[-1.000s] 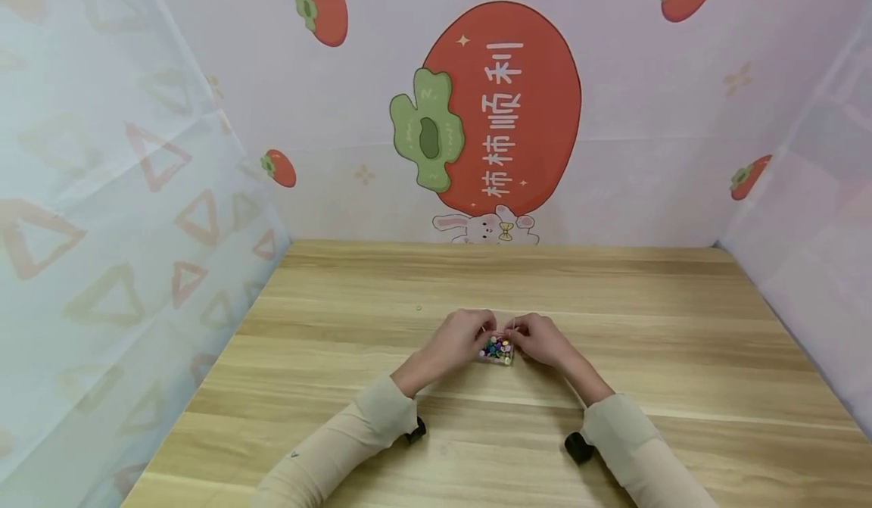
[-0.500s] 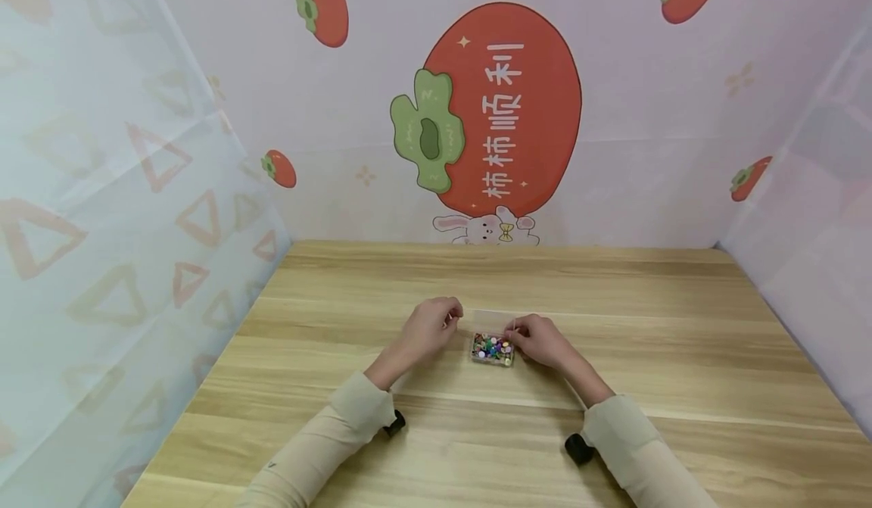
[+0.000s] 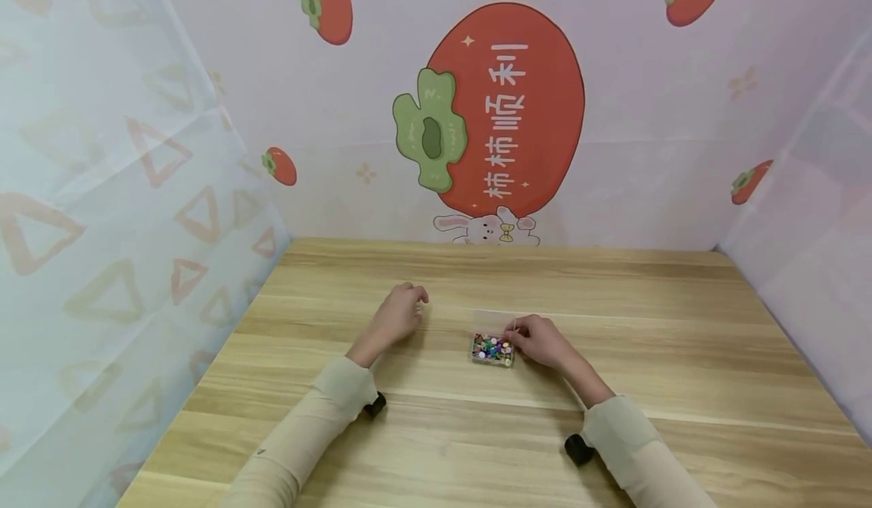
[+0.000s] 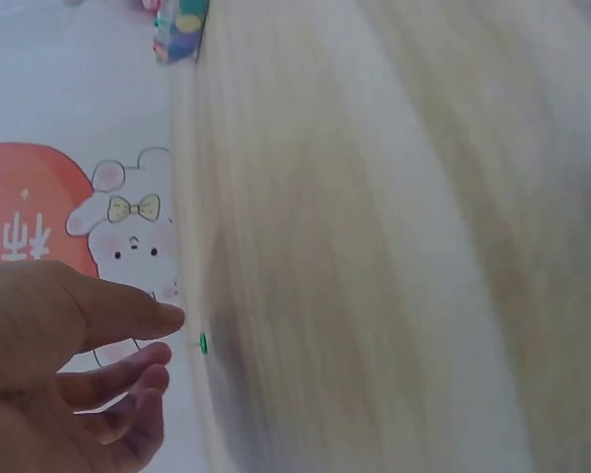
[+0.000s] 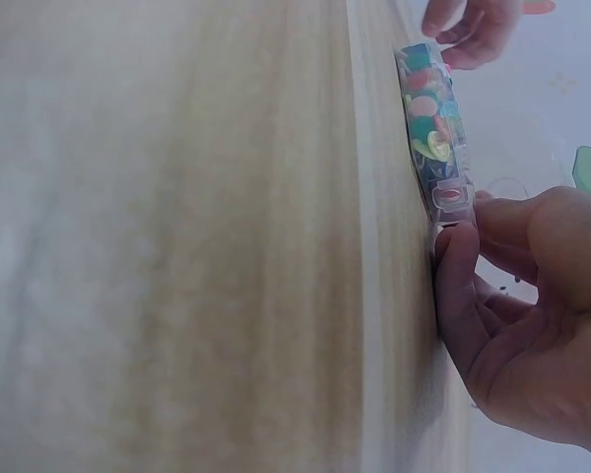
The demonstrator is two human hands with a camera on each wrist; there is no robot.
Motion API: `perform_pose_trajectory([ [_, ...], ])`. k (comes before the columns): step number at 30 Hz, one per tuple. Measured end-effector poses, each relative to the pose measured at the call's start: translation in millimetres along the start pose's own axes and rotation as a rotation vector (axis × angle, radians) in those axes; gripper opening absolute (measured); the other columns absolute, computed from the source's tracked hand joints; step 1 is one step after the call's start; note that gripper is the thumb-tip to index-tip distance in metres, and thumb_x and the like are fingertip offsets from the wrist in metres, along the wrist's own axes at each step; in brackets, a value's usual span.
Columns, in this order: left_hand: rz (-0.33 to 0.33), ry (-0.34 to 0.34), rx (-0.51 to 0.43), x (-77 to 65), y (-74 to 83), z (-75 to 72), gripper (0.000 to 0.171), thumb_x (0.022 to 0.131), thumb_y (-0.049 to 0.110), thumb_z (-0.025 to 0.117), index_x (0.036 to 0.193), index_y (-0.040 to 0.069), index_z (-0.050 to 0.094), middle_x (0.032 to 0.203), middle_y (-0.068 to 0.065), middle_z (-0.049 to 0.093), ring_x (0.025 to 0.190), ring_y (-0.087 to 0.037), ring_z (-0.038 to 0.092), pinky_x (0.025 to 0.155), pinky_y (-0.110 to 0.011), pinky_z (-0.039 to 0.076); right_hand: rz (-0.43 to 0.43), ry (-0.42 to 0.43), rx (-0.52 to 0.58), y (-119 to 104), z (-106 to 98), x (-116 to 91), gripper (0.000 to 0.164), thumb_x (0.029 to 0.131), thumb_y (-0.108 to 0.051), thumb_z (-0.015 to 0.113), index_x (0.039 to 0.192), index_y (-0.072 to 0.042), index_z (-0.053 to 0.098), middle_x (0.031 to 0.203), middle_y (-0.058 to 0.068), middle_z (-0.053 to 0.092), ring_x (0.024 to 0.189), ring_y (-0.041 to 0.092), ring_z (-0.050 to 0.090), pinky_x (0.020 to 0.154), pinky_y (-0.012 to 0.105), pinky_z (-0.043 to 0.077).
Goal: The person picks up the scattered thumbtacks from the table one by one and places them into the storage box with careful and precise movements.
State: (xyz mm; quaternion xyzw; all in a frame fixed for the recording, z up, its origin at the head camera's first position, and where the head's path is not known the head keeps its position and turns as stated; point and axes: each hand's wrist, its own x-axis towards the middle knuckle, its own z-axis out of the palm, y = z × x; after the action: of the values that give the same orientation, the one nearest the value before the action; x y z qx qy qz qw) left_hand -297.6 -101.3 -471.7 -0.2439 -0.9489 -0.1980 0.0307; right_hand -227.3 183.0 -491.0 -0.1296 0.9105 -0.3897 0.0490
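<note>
A small clear plastic box point(image 3: 490, 364) filled with thumbtacks point(image 3: 492, 347) of many colours sits on the wooden table, its transparent lid point(image 3: 493, 319) raised at the back. My right hand point(image 3: 540, 341) pinches the box's right end; in the right wrist view, thumb and finger meet beside the clear latch point(image 5: 452, 195). To the left of the box, my left hand point(image 3: 397, 316) reaches low over the table. Its thumb and fingers are parted in the left wrist view, with a single green thumbtack point(image 4: 203, 343) just past their tips.
The wooden tabletop point(image 3: 436, 447) meets a printed back wall point(image 3: 640, 114) with persimmon drawings. Side sheets point(image 3: 123, 213) border the table at left and right. A black wrist camera point(image 3: 579, 449) is strapped under the right sleeve, and another point(image 3: 375, 404) under the left.
My left hand has left the box and moved left and farther back across the table, down to the loose thumbtack. My right hand stays at the box's right end.
</note>
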Motion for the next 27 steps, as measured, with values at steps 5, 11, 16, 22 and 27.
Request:
perform_pose_trajectory([
  [5,0.015,-0.053,0.063,5.3,-8.4,0.1,0.028,0.077,-0.009,0.061,0.102,0.001,0.067,0.097,-0.015,0.063,0.09,-0.029,0.058,0.08,-0.042,0.053,0.006,0.001,0.013,-1.6,-0.5,-0.8,0.015,0.094,-0.012,0.058,0.095,-0.005,0.071,0.057,0.0,0.057,0.046,0.01,0.048,0.049,0.026,0.043],
  [11,-0.013,-0.072,0.048,10.1,-9.7,1.0,0.019,0.084,-0.009,0.053,0.089,0.003,0.067,0.089,-0.01,0.065,0.081,-0.021,0.057,0.074,-0.035,0.053,0.014,-0.007,0.016,-3.2,0.2,-0.8,0.015,0.095,-0.014,0.058,0.095,-0.007,0.071,0.056,-0.002,0.055,0.046,0.009,0.048,0.05,0.027,0.043],
  [16,-0.028,-0.056,0.05,13.2,-8.5,1.1,0.024,0.085,-0.009,0.049,0.07,0.007,0.057,0.069,-0.005,0.056,0.062,-0.016,0.046,0.056,-0.027,0.04,0.015,-0.002,0.014,-2.7,-0.1,-0.3,0.015,0.095,-0.013,0.058,0.095,-0.006,0.071,0.058,0.0,0.057,0.047,0.01,0.048,0.049,0.027,0.043],
  [22,-0.06,-0.045,0.067,11.4,-4.9,0.4,0.03,0.083,-0.007,0.051,0.06,0.013,0.046,0.057,0.001,0.04,0.052,-0.012,0.035,0.047,-0.024,0.03,0.011,0.001,0.008,-3.1,0.1,0.5,0.015,0.095,-0.014,0.058,0.095,-0.006,0.071,0.059,0.0,0.058,0.048,0.01,0.049,0.05,0.026,0.044],
  [27,-0.036,-0.062,0.055,7.5,2.6,1.4,0.029,0.083,-0.006,0.048,0.061,0.012,0.044,0.06,0.0,0.038,0.052,-0.011,0.033,0.047,-0.024,0.029,0.007,-0.002,0.006,-1.2,0.5,1.0,0.015,0.095,-0.013,0.057,0.095,-0.005,0.07,0.059,0.0,0.058,0.047,0.01,0.049,0.049,0.026,0.044],
])
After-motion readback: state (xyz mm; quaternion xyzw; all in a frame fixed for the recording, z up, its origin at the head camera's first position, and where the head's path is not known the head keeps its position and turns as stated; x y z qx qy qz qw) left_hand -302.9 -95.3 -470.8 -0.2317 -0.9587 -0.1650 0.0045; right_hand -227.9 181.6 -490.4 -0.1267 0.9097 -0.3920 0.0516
